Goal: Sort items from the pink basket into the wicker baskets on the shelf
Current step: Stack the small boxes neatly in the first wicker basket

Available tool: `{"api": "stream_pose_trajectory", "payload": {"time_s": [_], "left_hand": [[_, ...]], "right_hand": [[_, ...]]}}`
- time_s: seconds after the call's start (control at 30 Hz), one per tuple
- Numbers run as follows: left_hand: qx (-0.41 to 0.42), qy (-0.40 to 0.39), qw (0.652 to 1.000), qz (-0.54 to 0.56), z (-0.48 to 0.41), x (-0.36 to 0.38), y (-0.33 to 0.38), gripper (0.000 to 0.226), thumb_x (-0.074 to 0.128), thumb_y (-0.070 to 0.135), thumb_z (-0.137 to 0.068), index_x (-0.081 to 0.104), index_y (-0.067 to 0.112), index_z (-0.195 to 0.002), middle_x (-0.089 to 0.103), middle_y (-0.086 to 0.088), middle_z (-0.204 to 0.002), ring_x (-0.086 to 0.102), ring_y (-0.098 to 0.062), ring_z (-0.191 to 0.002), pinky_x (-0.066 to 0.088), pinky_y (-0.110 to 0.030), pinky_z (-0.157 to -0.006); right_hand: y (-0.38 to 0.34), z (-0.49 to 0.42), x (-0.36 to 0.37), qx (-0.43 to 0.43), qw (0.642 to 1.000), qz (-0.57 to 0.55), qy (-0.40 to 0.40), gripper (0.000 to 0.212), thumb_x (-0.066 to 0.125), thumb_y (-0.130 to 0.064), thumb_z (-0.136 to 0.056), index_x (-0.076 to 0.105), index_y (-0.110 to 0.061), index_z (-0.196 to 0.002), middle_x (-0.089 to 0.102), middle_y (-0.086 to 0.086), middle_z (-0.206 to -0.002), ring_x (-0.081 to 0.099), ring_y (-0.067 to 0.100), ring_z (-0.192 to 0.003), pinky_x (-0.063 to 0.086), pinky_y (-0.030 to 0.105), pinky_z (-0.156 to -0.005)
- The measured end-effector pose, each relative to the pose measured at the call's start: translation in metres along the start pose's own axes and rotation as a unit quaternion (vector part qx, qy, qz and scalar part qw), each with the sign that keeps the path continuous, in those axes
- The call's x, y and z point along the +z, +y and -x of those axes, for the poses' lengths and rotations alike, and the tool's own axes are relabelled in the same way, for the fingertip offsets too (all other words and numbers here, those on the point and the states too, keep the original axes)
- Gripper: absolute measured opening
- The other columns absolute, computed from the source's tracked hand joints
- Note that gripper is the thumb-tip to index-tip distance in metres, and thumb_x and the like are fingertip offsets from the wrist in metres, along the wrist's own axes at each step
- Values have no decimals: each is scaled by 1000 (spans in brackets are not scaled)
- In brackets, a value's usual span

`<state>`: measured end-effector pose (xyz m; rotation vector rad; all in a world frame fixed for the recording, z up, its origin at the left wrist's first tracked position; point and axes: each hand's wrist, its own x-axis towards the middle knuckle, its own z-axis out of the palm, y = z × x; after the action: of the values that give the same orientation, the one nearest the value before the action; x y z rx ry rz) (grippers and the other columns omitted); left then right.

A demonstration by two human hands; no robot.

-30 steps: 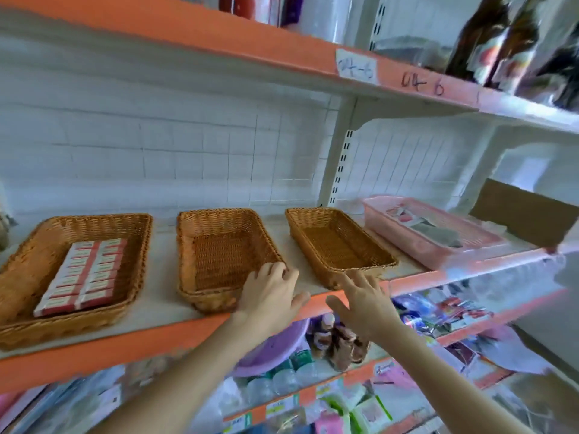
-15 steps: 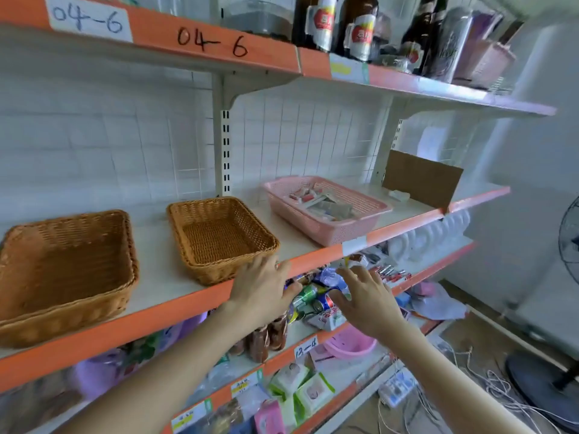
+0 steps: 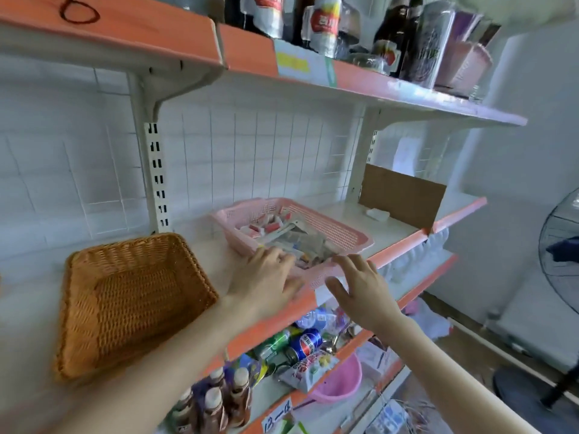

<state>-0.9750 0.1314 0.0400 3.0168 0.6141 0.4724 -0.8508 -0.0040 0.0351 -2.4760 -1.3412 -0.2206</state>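
A pink plastic basket [image 3: 340, 228] stands on the middle shelf, holding several small red-and-white packets [image 3: 270, 226] and flat sachets. My left hand [image 3: 266, 277] reaches over the basket's near rim with fingers loosely extended onto the sachets, gripping nothing that I can see. My right hand [image 3: 360, 286] hovers at the basket's near right corner, fingers spread and relaxed. One empty wicker basket [image 3: 125, 296] sits to the left on the same shelf.
A brown cardboard panel [image 3: 402, 198] stands at the shelf's right end with a small white block [image 3: 378, 213] in front. Bottles and cans line the top shelf. Drinks, snacks and a pink bowl [image 3: 340, 383] fill the lower shelves. A fan [image 3: 560, 252] stands at right.
The view swung right along the shelf; the left wicker baskets left the frame. Both hands moved from the shelf edge up to the pink basket's near rim.
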Motion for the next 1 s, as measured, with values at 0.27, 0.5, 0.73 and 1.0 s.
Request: {"api": "stream_pose_trajectory", "payload": {"time_s": [0.27,0.5,0.73,1.0], "left_hand": [[-32,-9,999,-32,-76,14,-43,49,35,49,-96,44,20,-135,45,-6,-138,41,-25,-127,39,-38,-101],[-36,-49,998,-25,-109,26,-59,48,35,47,-97,42,21,-137,44,-3,-139,41,-22,-127,40,-40,-101],[-57,-63,996,34,-124,37,-59,46,38,46,-96,46,23,-135,46,-1,-136,44,-20,-123,42,-40,-98],[-67,-51,995,56,-123,42,-57,44,40,44,-96,49,22,-133,49,1,-133,49,-16,-119,37,-38,-102]], "right_hand": [[27,-93,5,-2,1000,23,-11,46,41,-36,-96,37,-21,-139,39,5,-142,32,27,-132,25,38,-107],[38,-130,15,7,999,7,-44,44,38,-36,-96,37,-23,-139,38,5,-144,35,27,-130,32,41,-105],[42,-154,17,-54,988,7,-143,39,44,-32,-95,46,-18,-131,50,5,-129,47,23,-118,39,34,-96],[31,-170,22,-161,929,11,-333,24,50,-25,-92,62,-7,-103,66,5,-97,61,15,-77,51,25,-70]]}}
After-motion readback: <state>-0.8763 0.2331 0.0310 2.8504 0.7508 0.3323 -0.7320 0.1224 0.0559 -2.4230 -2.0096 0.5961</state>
